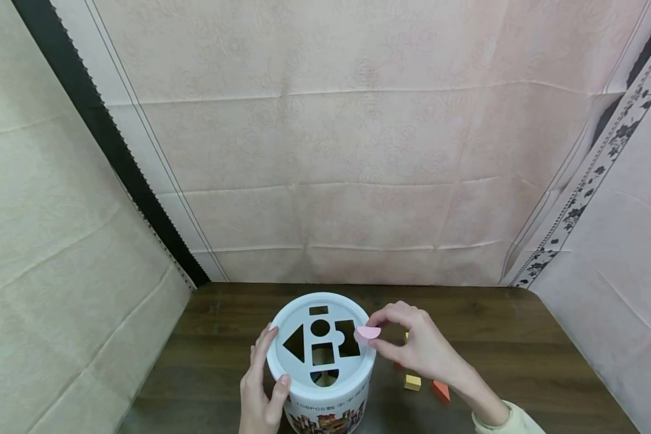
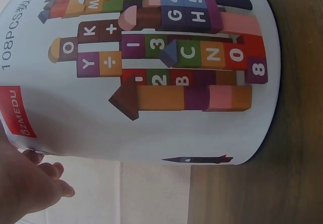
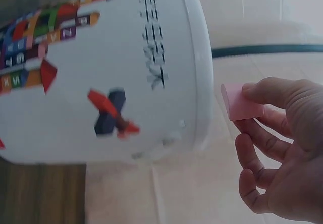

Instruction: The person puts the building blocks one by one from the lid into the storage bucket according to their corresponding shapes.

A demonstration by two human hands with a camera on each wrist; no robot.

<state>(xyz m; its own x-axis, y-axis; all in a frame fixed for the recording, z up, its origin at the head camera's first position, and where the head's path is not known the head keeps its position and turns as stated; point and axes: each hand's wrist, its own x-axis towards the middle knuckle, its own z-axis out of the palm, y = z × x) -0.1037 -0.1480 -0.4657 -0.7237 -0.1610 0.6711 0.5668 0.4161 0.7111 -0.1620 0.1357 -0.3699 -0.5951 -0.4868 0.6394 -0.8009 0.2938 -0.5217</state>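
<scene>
A white shape-sorter bucket (image 1: 330,415) stands upright on the table, printed with colourful blocks (image 2: 174,57). Its white lid (image 1: 298,313) has several cut-out holes: a triangle, a circle, rectangles and a half-round among them. My left hand (image 1: 262,386) rests against the left side of the lid, thumb at the front and extended fingers further back. Between thumb and fingertips, my right hand (image 1: 412,340) pinches a pink half-round block (image 1: 367,333) at the lid's right edge. In the right wrist view the pink block (image 3: 242,102) is held apart from the bucket (image 3: 136,72).
Right of the bucket, a yellow block (image 1: 412,383) and an orange-red block (image 1: 441,391) lie on the dark wooden table (image 1: 499,337). More blocks are partly hidden behind the right hand. Pale cloth (image 1: 358,150) hangs behind the table and at both sides.
</scene>
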